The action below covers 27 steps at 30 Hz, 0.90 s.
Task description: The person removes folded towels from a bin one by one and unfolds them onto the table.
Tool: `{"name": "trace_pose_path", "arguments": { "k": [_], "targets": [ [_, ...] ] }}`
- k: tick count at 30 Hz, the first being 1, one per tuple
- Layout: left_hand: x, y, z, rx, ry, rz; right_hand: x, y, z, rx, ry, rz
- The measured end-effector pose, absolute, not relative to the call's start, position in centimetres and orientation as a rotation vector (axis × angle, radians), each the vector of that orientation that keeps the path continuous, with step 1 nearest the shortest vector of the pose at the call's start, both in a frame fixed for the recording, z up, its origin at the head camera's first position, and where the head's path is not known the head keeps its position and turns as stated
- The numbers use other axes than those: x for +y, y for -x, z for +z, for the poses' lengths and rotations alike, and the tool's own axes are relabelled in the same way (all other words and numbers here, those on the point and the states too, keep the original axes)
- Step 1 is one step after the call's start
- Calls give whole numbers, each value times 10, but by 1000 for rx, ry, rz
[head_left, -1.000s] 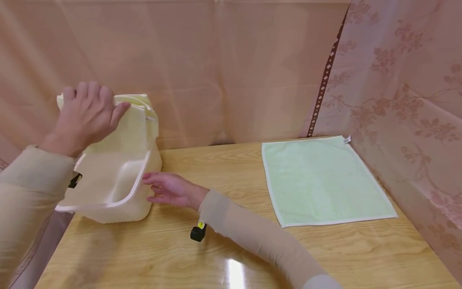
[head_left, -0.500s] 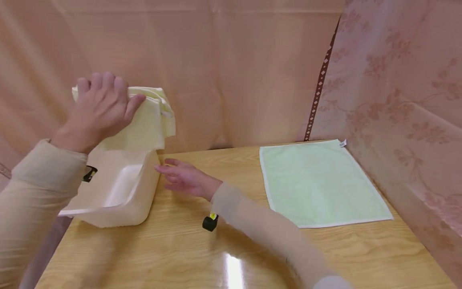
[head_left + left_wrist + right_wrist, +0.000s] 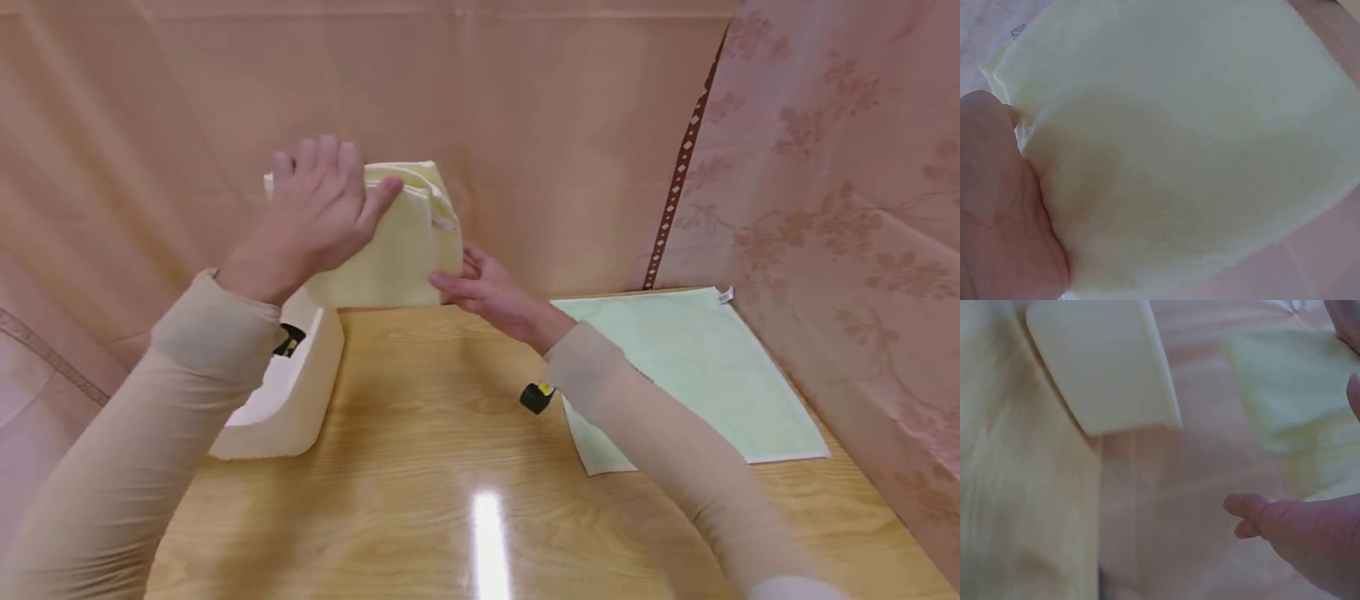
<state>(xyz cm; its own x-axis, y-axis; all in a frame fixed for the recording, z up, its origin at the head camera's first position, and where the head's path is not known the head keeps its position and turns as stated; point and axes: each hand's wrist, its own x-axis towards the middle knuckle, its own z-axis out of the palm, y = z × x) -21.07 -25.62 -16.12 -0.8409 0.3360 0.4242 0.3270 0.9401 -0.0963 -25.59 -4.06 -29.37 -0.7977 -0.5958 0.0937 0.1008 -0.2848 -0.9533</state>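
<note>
A folded pale yellow towel (image 3: 382, 250) hangs above the table, gripped along its top edge by my left hand (image 3: 318, 204), whose thumb lies on the near side. The left wrist view shows the towel's fuzzy face (image 3: 1179, 144) spreading away from the palm (image 3: 1004, 212). My right hand (image 3: 502, 296) is at the towel's lower right corner, thumb extended and overlapping the corner in the head view. In the right wrist view, its digits (image 3: 1254, 512) are extended below the towel (image 3: 1297, 387).
A white plastic basin (image 3: 318, 392) stands on the wooden table (image 3: 420, 417) at left, partly hidden by the left arm. A light green towel (image 3: 697, 358) with a white border lies flat at right, partly behind the right forearm. Pink curtains (image 3: 540, 125) hang behind.
My left hand has lifted the yellow towel out of the basin and carried it right. My right hand has left the basin's side and moved right and up to the towel's corner.
</note>
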Motion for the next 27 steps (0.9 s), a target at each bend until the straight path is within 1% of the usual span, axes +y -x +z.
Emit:
{"name": "trace_pose_path", "arguments": {
  "k": [6,10,14,22,27],
  "targets": [
    [-219,209,-173,-2683,520,4,4,263,-289,1671,773,-2048],
    [-200,210,-183,-2685,537,-37,27,264,-294,1909,763,-1947],
    [-183,214,-196,-2700,532,-77,43,258,-302,2045,740,-1879],
    [-152,218,-227,-2670,543,-86,69,241,-322,1851,649,-1940],
    [-142,220,-246,-2611,566,-80,79,237,-333,1778,590,-1948]
  ]
}}
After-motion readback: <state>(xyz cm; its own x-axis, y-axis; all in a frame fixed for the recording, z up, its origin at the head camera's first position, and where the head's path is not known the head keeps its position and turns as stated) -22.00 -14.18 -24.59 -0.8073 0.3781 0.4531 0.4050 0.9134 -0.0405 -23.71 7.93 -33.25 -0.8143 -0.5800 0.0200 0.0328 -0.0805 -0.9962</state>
